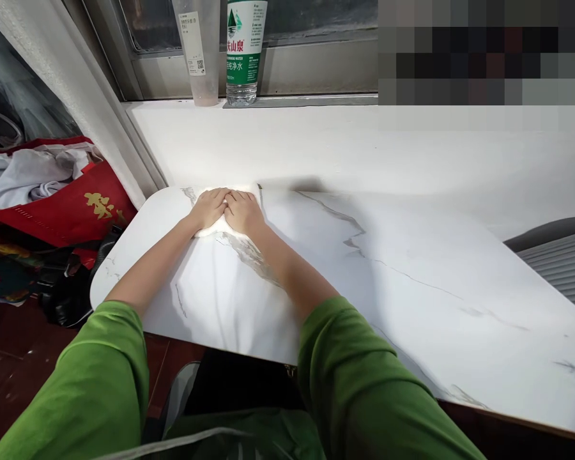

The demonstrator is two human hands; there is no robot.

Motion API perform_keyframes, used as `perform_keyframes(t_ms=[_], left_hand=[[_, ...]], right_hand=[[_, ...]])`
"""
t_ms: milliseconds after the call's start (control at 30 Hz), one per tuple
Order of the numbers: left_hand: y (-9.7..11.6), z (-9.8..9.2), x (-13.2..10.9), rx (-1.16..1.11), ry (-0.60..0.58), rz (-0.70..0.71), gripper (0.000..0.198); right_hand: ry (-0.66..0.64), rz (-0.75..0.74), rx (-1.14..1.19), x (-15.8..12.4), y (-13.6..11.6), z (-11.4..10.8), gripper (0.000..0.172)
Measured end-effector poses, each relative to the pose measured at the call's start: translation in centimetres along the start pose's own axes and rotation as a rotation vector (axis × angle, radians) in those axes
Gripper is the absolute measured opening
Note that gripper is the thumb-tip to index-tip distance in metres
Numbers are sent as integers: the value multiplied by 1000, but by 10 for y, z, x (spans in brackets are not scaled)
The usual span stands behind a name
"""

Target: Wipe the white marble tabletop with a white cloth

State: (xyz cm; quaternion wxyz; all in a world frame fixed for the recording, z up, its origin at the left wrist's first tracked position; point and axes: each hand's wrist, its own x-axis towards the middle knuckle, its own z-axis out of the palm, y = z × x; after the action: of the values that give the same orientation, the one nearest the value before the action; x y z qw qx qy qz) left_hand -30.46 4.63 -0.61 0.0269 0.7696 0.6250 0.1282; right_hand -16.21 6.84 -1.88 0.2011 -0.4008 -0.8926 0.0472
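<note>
A white cloth (219, 227) lies folded on the marble-patterned table (402, 255), close to its far edge by the wall. Both my hands rest on top of this cloth, side by side, with their fingertips nearly meeting. My left hand (209, 207) lies flat, its fingers pointing to the right and away from me. Beside it, my right hand (244, 213) is also laid flat, fingers stretched forward over the cloth. Part of the cloth is hidden under the palms. Green sleeves are pushed up to about my elbows.
On the window sill stand a clear plastic cup (205, 83) with a label and a water bottle (243, 70) with a green and white label. A red bag (71, 204) of clothing sits left of the table. A grey ribbed object (563, 262) is at the right.
</note>
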Motion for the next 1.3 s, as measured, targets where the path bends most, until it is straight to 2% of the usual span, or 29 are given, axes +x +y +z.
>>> perform_keyframes(t_ms=[200, 367, 533, 633, 700, 800, 900, 1100, 1200, 1300], left_hand=[[43, 1, -50, 27, -27, 28, 55], [96, 1, -113, 39, -54, 79, 58], [147, 9, -179, 43, 56, 136, 56], [159, 12, -194, 47, 76, 157, 56], [157, 11, -189, 38, 60, 152, 56], [140, 9, -163, 24, 24, 102, 57], [116, 7, -124, 38, -4, 34, 55], [68, 6, -38, 27, 3, -66, 49], [52, 8, -6, 14, 25, -60, 45], [43, 11, 17, 20, 29, -27, 45]], right_hand=[[54, -106, -18, -65, -6, -14, 45], [87, -164, -11, -145, -20, -33, 50], [116, -205, 24, -224, -37, -52, 55], [116, -210, 40, -239, -41, -58, 56], [106, -227, 41, -232, -38, -58, 57], [105, -291, 48, -199, -25, -51, 56], [110, -306, 65, -151, -6, -37, 51], [65, -201, 57, -55, 25, -14, 43], [68, -158, 41, -25, 40, -8, 41], [64, -115, 22, -7, 52, -4, 41]])
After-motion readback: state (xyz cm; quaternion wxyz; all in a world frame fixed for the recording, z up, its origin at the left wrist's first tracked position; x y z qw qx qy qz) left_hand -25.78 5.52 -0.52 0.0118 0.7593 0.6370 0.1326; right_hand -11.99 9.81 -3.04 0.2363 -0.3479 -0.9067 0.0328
